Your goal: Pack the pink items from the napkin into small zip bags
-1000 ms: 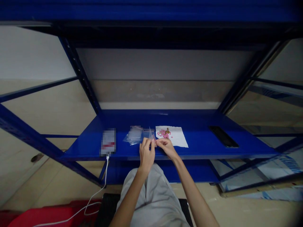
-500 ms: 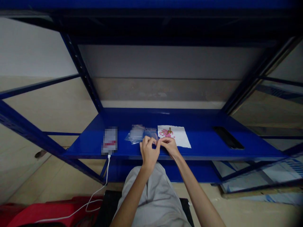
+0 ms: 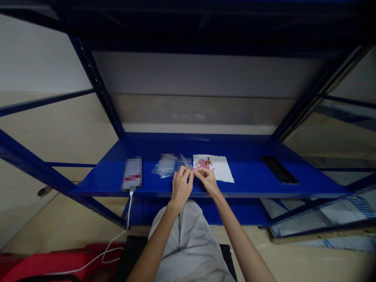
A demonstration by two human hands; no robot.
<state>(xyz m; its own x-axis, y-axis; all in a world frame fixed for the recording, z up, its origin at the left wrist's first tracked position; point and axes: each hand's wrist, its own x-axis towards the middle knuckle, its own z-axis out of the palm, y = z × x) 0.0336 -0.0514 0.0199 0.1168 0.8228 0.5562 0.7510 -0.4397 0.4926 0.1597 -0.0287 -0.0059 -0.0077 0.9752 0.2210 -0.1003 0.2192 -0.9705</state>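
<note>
My left hand (image 3: 182, 183) and my right hand (image 3: 206, 179) meet fingertip to fingertip above the front edge of the blue shelf. Between their pinched fingers is a small clear plastic bag (image 3: 185, 159), its sheet standing up at a slant. Left of my hands lies a pile of clear zip bags (image 3: 167, 164). Just beyond my right hand, a white paper sheet (image 3: 223, 168) carries many pink beads (image 3: 203, 163) and a few small gold-brown pieces (image 3: 208, 160). My fingers partly hide the held bag and the near edge of the paper.
A black phone (image 3: 280, 170) lies on the shelf (image 3: 246, 145) at the right. At the left is a blurred pale device (image 3: 132, 174) with a white cable (image 3: 128, 211) running down over the edge. Blue uprights frame both sides, and another shelf hangs overhead.
The clear bag now stands up from between my fingers, where before it was mostly hidden. My fingertips stay together. The whole view has shifted slightly.
</note>
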